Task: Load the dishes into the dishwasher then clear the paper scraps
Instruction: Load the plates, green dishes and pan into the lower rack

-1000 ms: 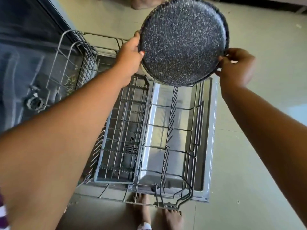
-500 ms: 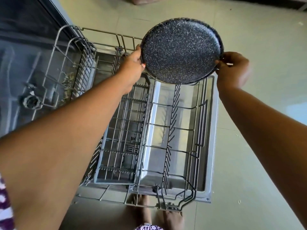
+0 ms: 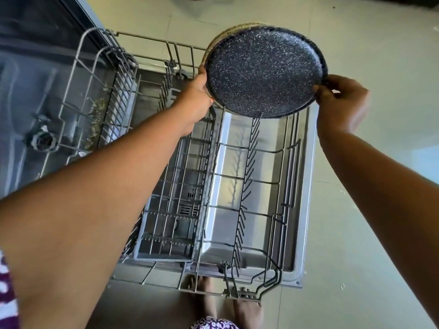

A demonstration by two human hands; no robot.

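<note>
One plate (image 3: 263, 72), dark, speckled, tilted, held between two grips: left grip (image 3: 193, 98) curled round rim at 9 o'clock; right grip (image 3: 342, 103) pinching rim at 3 o'clock. Lower edge just above rack (image 3: 245, 179) tines, at rack's 12 o'clock end.

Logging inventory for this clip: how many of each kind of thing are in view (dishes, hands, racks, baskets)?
1 speckled plate, held at both edges over the rack
2 hands: left hand, right hand
1 wire rack
1 grey basket in the rack
Total: 5
A tan edge behind the plate may be a second dish; I cannot tell.
</note>
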